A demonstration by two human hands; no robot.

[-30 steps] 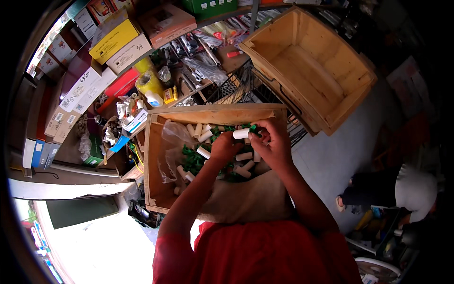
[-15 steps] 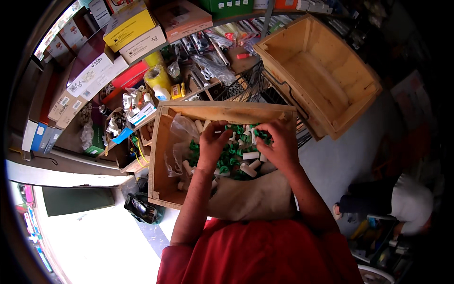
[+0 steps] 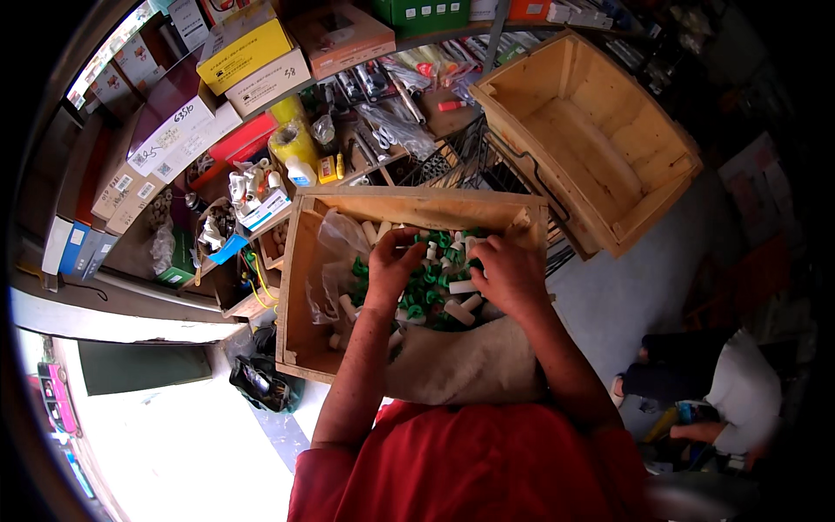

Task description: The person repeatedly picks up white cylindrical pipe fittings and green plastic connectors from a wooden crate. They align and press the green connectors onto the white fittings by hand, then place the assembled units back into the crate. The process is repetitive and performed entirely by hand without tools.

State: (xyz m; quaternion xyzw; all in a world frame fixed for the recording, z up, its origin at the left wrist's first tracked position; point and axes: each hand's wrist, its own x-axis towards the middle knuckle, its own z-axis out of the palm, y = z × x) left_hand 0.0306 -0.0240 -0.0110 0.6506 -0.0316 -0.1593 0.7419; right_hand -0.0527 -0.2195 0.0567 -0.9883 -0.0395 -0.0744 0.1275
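Observation:
A wooden box in front of me holds many green plastic clips and white plastic pipe fittings, mixed together. My left hand is over the left part of the pile, thumb and index finger apart, with nothing visible between them. Across from it, my right hand has its fingers bent and pressed together at a white fitting and green clips. Whatever those fingertips grip is hidden. Beige cloth covers the box's near side, below both hands.
Beyond the box at right stands another wooden box. Shelves at left carry cardboard boxes, yellow tape rolls and a small carton of white fittings. Clear plastic bags lie inside the near box. Another person crouches at lower right.
My right hand has dipped slightly into the pile; the green clip and white piece seen at its fingertips are now mostly hidden. The left hand barely moved. The other person has shifted.

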